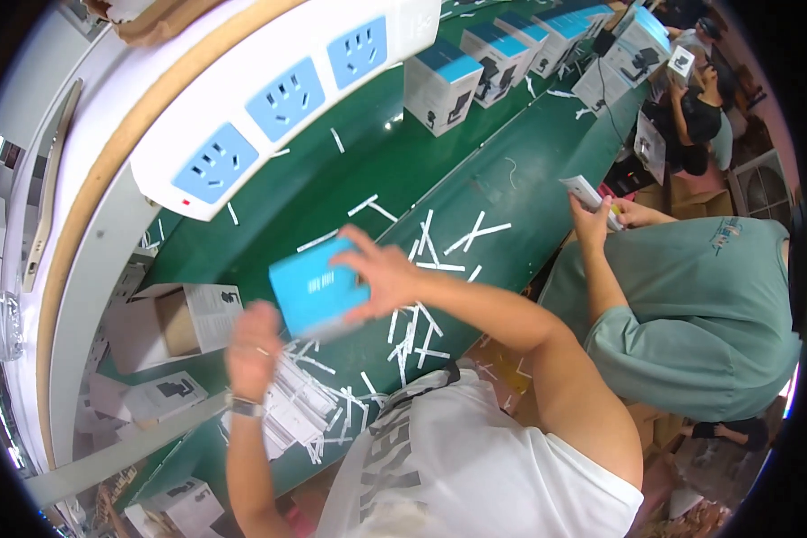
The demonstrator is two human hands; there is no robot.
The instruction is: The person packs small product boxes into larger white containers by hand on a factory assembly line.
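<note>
- Box (316,289), small, blue-topped, held above the green belt (350,193); its blue face tilts up toward the camera, long axis running from lower right to upper left.
- Right hand (381,273) grasps the box at its right edge, fingers spread.
- Left hand (254,350) sits just beside the box's lower left corner; grip cannot be told.
- White strips (421,269) litter the belt beneath.
- Open carton (175,323) lies to the left; sealed boxes (442,85) stand farther along.
- Neighbouring person (690,305) works at right.
</note>
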